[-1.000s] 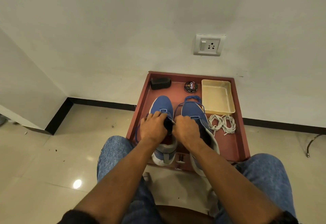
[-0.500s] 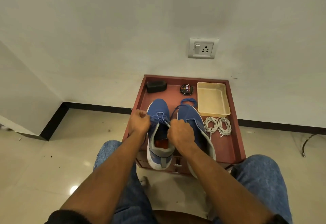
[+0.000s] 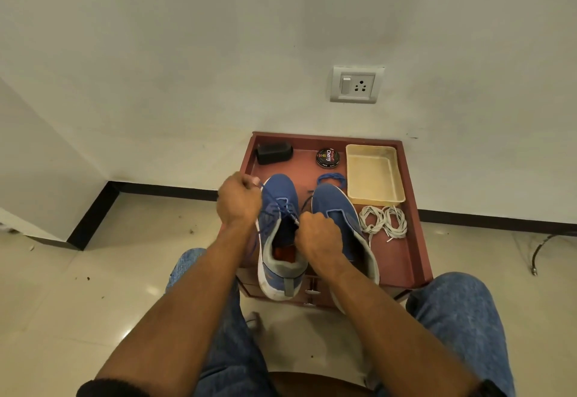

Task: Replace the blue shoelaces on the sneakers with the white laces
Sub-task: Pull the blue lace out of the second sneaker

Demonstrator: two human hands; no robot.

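Blue lace (image 3: 274,206): runs taut from left sneaker (image 3: 281,240) eyelets toward tray's far-left corner; left hand (image 3: 239,200) fingers pinch its end; right hand (image 3: 318,234) fingers grip the tongue.

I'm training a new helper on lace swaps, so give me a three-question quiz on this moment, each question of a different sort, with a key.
1. True or false: the two coiled white laces lie inside the cream plastic tray.
2. Which does the left hand pinch? A) the blue shoelace of the left blue sneaker B) the round black polish tin C) a white lace
3. Fill in: the right hand holds the left sneaker at its ____.

Key: 1 false, they lie on the red-brown wooden stand beside the tray. 2 A. 3 tongue.
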